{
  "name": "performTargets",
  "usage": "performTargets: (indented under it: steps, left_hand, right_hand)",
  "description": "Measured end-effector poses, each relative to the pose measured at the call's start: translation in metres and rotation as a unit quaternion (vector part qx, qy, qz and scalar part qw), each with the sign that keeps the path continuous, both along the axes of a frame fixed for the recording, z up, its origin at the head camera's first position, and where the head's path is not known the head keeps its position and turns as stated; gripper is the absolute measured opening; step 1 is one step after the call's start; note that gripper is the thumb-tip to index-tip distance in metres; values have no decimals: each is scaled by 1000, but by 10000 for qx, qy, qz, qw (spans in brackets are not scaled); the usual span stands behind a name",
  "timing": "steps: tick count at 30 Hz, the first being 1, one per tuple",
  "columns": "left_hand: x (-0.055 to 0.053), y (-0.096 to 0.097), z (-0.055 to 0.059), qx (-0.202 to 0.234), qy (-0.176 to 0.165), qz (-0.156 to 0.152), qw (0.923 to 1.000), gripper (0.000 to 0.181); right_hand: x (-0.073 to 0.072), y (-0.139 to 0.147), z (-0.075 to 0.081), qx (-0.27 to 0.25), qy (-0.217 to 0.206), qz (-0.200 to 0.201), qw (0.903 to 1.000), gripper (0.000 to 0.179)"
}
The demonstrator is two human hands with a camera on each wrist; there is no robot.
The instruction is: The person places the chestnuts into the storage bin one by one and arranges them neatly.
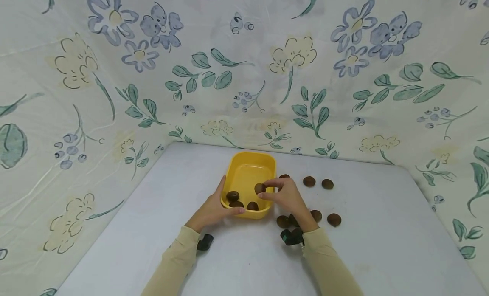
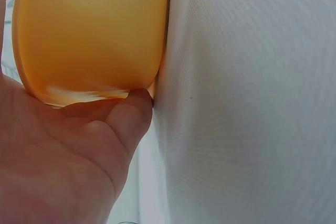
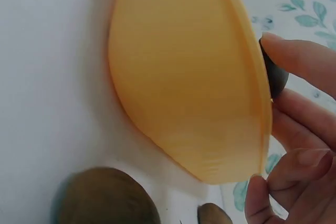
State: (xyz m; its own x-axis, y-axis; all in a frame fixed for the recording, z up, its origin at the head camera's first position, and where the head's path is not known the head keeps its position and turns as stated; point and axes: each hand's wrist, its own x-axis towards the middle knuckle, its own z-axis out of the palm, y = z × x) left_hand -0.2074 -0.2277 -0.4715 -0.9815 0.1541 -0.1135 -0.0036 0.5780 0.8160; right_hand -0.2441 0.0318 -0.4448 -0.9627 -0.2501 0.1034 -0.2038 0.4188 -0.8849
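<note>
A yellow plastic tray (image 1: pixel 250 159) sits on the white table, and three brown chestnuts (image 1: pixel 232 196) lie at its near end. My left hand (image 1: pixel 211 209) grips the tray's near left corner, thumb along the near rim and fingers on the left side. In the left wrist view the fingers (image 2: pixel 128 119) press against the tray's outer wall (image 2: pixel 94 30). Over the tray's right half, my right hand (image 1: pixel 284 197) pinches one chestnut (image 1: pixel 259 188) between thumb and fingertips. The right wrist view shows that chestnut (image 3: pixel 275 72) partly hidden behind the tray rim.
Several loose chestnuts (image 1: pixel 334 220) lie on the table (image 1: pixel 374 211) right of the tray, some partly hidden by my right wrist. Two more chestnuts (image 1: pixel 309 181) are farther back. A flowered cloth (image 1: pixel 244 75) rises behind the table and along its sides.
</note>
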Motion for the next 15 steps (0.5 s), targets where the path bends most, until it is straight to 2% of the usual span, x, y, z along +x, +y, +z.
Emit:
performTargets:
  steps: [12, 15]
  left_hand:
    - [1, 1, 1, -47, 27, 21, 10000, 134]
    - [1, 1, 1, -38, 9, 24, 10000, 134]
  right_hand:
    - [2, -12, -6, 286, -280, -106, 9991, 36]
    - [1, -14, -7, 428, -212, -100, 9988, 36]
